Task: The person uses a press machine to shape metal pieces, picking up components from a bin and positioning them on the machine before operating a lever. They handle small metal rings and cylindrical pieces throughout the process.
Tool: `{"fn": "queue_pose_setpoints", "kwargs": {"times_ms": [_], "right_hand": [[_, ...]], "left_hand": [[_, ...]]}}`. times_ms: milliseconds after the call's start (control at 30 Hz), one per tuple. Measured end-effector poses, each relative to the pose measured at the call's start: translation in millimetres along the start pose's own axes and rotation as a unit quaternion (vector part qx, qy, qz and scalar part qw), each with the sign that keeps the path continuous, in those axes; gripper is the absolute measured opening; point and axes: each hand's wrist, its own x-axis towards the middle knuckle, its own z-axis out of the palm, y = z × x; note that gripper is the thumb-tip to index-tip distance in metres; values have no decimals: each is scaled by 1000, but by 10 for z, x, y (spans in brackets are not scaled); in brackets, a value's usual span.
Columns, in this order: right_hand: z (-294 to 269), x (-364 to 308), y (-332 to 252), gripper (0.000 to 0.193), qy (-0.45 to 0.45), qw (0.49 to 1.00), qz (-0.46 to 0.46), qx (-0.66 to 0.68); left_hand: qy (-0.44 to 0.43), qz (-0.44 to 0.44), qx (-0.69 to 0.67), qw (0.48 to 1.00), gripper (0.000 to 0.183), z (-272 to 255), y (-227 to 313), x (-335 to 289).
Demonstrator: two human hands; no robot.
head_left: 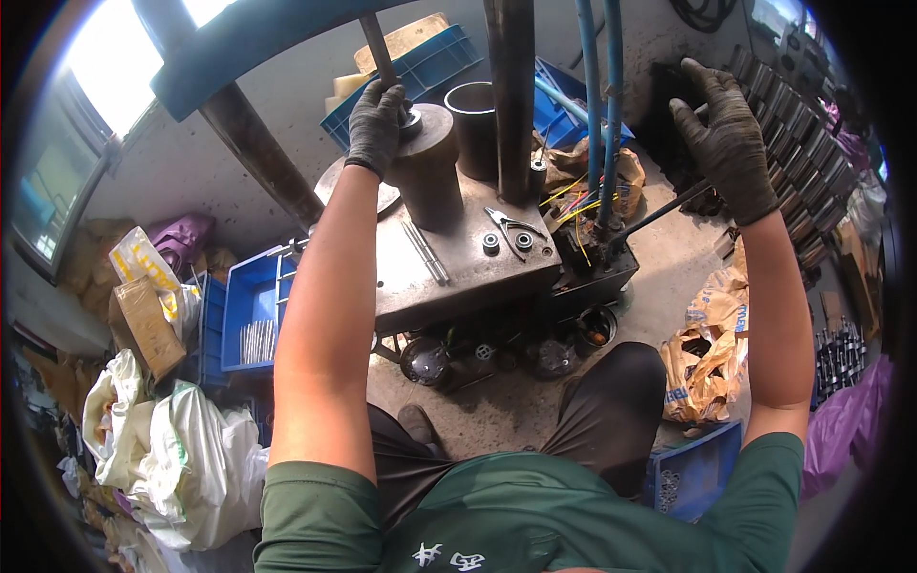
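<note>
My left hand (374,129), in a dark grey glove, is closed round the lower end of an upright metal rod (376,46). It is above a thick steel cylinder (435,177) on the press table (420,301). Beside its fingers, a small round metal part (411,122) sits on the cylinder's top; the glove partly hides it. My right hand (734,153), gloved too, is raised on the right with fingers apart and nothing in them. Below it slants a dark lever (664,210). Pliers (504,227), two small bearings (490,244) and thin metal shafts (423,253) lie on the table.
A hollow steel tube (473,124) and a thick press column (509,95) stand behind the cylinder. Blue hoses (611,105) hang at right. Blue bins (250,306) and white sacks (191,458) are on the left. Stacked metal bars (798,143) line the right wall.
</note>
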Motion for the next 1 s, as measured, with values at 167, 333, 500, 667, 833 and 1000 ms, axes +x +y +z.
{"fn": "queue_pose_setpoints", "kwargs": {"times_ms": [167,333,500,667,833,1000], "right_hand": [[107,148,-57,96,-60,985,96,-129],[-19,219,-195,99,-129,980,142,-58],[-142,-49,-243,55,-82,992,94,-5],[-569,-702,-556,33,-81,995,-52,-37],[-931,-1513,-1225,36,-213,957,-197,-11],[-327,-1460,-1584,35,-228,936,-208,168]], "left_hand": [[-26,-26,-60,998,22,-76,0,30],[-24,33,-77,996,24,-144,53,-135],[-24,199,-70,977,29,165,165,-930],[-144,11,-241,960,45,134,-33,-2181],[-48,-301,-229,924,55,121,-584,-3078],[3,-517,-280,809,41,175,-734,-3159]]}}
